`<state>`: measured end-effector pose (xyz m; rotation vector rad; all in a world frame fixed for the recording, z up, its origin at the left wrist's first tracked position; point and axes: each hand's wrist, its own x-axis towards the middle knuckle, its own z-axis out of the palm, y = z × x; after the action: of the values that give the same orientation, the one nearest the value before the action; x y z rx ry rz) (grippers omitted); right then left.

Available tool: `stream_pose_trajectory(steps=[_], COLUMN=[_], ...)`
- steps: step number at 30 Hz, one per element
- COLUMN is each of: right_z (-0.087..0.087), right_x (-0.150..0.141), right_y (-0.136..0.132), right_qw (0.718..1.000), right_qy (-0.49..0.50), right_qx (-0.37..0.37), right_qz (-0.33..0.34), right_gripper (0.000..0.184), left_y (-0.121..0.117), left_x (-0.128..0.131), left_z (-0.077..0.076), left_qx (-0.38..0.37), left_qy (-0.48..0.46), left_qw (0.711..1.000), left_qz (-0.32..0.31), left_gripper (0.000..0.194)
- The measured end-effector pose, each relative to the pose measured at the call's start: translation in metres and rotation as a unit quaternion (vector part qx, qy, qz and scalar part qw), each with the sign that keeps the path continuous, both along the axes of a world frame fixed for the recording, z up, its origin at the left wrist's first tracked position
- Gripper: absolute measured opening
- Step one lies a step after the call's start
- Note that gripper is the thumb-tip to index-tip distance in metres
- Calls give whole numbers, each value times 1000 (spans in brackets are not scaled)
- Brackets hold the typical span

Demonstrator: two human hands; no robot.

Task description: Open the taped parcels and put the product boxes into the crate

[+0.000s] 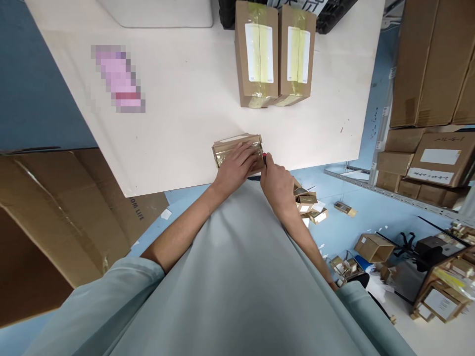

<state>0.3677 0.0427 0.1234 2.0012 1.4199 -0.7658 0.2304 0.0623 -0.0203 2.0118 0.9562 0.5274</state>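
A small cardboard box [225,150] with shiny brown tape lies at the table's near edge, close to my body. My left hand [237,163] rests across its top, fingers stretched out flat over the tape; the thumb is hidden. At the box's right end, my right hand [276,180] is closed around a small tool with a red part [264,157]. Most of that tool is covered by the fingers, and its tip cannot be made out. Farther back on the table, two taped cardboard boxes [257,54] with white labels stand side by side.
The white table [178,109] carries a blurred pink item [118,78] at left and a black crate [336,12] at the back. A large open carton [55,207] stands at left. Small boxes [308,200] lie on the floor at right, near stacked cartons [438,155].
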Motion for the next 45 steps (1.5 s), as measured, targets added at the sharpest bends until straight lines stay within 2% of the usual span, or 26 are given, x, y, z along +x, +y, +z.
stream_pose_trajectory(steps=[5,9,17,22,25,26,28,30,32,34,37,41,43,45], right_z=[10,15,1,24,30,25,2,-37,-83,-126,-171,-199,-207,-212], right_x=[0,2,17,30,52,62,86,109,127,141,156,165,160,144], right_y=[-14,-12,6,1,-4,-4,1,12,24,33,36,29,28,28], right_qw=[999,999,998,995,994,995,993,990,986,985,986,979,967,950], right_qy=[1,18,49,87,104,102,87,68,61,70,74,99,126,199], right_qx=[-29,-41,-35,-56,-12,17,69,104,126,126,122,162,211,231], right_qz=[-14,-26,-29,-6,-6,-15,-41,-70,-86,-92,-92,-76,-69,-71], right_gripper=[58,54,53,50,50,51,56,59,62,63,67,72,69,61], left_y=[-3,-4,2,2,-1,-3,-6,-10,-16,-22,-35,-56,-66,-76], left_x=[0,0,1,-3,-13,-18,-30,-43,-54,-61,-68,-76,-81,-86], left_z=[0,-1,-1,2,2,1,0,2,5,11,20,26,27,28], left_qx=[12,27,47,56,56,55,51,47,46,46,42,57,68,71], left_qy=[9,18,45,60,76,80,90,103,125,150,176,186,186,184], left_qw=[1000,999,998,996,995,995,994,993,990,985,978,967,959,948], left_qz=[6,4,21,22,29,32,36,38,48,67,103,165,205,249], left_gripper=[38,35,36,37,39,39,40,40,40,41,43,44,45,48])
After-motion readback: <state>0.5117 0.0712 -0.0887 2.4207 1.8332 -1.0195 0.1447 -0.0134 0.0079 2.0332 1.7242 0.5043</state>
